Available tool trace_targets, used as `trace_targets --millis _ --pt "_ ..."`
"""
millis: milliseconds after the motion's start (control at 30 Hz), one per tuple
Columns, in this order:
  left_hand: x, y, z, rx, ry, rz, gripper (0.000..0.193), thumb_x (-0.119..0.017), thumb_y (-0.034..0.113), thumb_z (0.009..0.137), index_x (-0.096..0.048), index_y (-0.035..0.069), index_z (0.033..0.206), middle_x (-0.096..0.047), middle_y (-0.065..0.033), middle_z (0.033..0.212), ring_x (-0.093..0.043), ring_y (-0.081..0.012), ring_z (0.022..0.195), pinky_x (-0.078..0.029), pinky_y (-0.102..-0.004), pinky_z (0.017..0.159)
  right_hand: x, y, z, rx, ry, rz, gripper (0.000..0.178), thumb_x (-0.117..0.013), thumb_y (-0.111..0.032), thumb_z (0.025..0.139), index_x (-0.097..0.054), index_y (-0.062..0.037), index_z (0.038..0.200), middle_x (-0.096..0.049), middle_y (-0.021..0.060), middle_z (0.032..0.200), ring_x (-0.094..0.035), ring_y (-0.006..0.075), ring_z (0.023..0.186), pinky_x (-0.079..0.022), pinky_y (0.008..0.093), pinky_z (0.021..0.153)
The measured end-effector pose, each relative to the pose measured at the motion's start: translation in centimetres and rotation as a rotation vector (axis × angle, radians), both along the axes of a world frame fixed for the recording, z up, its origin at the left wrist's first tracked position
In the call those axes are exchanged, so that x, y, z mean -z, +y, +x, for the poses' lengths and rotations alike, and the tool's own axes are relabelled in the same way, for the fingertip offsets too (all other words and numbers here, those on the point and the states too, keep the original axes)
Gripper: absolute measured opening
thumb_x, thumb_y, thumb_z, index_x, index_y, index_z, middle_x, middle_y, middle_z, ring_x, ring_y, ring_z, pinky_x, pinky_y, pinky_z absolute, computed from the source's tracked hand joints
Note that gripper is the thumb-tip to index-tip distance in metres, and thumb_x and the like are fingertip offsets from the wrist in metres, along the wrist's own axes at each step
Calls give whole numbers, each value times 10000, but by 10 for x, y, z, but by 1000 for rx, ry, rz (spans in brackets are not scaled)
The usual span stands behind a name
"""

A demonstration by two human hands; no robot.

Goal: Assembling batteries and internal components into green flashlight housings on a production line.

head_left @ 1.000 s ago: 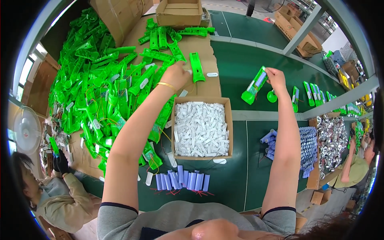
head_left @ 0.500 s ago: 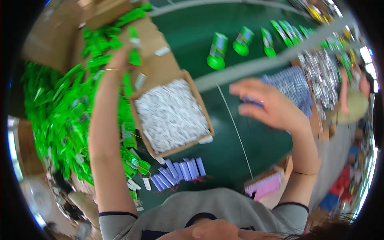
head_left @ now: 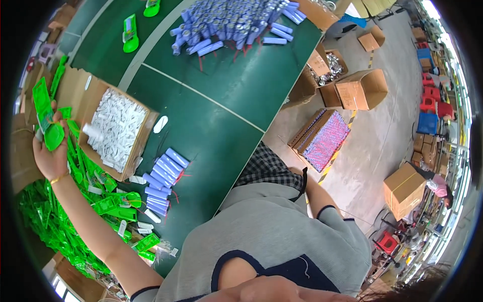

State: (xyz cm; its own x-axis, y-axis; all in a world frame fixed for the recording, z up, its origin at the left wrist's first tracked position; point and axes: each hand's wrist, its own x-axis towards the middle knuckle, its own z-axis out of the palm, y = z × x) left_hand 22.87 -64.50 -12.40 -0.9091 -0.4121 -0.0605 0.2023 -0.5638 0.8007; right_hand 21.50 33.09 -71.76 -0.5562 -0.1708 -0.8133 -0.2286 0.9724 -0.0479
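Note:
My left hand [head_left: 52, 158] is at the far left, fingers closed round a bright green plastic shell [head_left: 54, 136] with a rounded end. Beside it stands an open cardboard box [head_left: 146, 132] full of small white plastic pieces [head_left: 118, 128]. One blurred white piece [head_left: 92, 132] shows over the box's near-left side. Below that hand spreads a large heap of green plastic shells [head_left: 55, 221]. My right forearm [head_left: 318, 197] hangs by my hip, past the table edge; the right hand itself is hidden by my clothing.
Lilac cylindrical cells [head_left: 163, 173] with red wires lie in rows before me, near a loose white piece [head_left: 160, 124]. A big pile of similar cells [head_left: 226, 22] sits at the far side. Cartons [head_left: 359, 90] and a box of pink-topped cells [head_left: 327, 141] stand on the floor.
My view has swung rightward. My right hand, earlier open over the table, has dropped to my side. The left hand now holds a green shell beside the box.

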Motion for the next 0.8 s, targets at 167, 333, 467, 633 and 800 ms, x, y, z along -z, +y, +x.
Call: trace_targets --millis 167,333,467,633,800 --pt "-15 70 -25 -49 -28 76 564 -399 151 981 -250 -50 1487 -369 -201 1478 -478 -266 1066 -454 -413 938 39 2 -15 71 -18 -64 360 -503 -335 969 -681 -84 1156 -712 122 1088 -678 279 934 -520 375 827" --pt "-31 100 -42 -84 -59 -82 483 -386 275 1052 -351 8 1453 -466 -160 1404 -479 -220 980 -444 -344 797 28 -42 -13 -80 -51 -190 360 -509 -341 967 -687 -83 1144 -713 125 1080 -679 279 928 -520 375 825" --pt "-3 95 -59 -203 -170 -183 461 -363 332 1062 -413 63 1433 -491 -142 1403 -512 -206 998 -446 -360 799 -7 -33 -41 -231 -77 -216 360 -513 -347 965 -691 -83 1134 -715 127 1073 -680 279 924 -520 375 824" --pt "-3 95 -87 -202 -179 -159 493 -381 374 1045 -440 52 1413 -532 -83 1232 -496 -151 834 -464 -323 754 -51 -82 -70 -331 -105 -255 361 -519 -353 963 -697 -82 1122 -717 129 1064 -681 279 918 -521 374 823" --pt "-26 115 -89 -202 -235 -168 479 -434 434 1022 -503 89 1346 -558 -57 1194 -519 -155 817 -427 -317 721 -84 -185 -167 -372 -74 -348 362 -525 -359 960 -702 -82 1110 -719 131 1056 -682 278 913 -521 374 821"
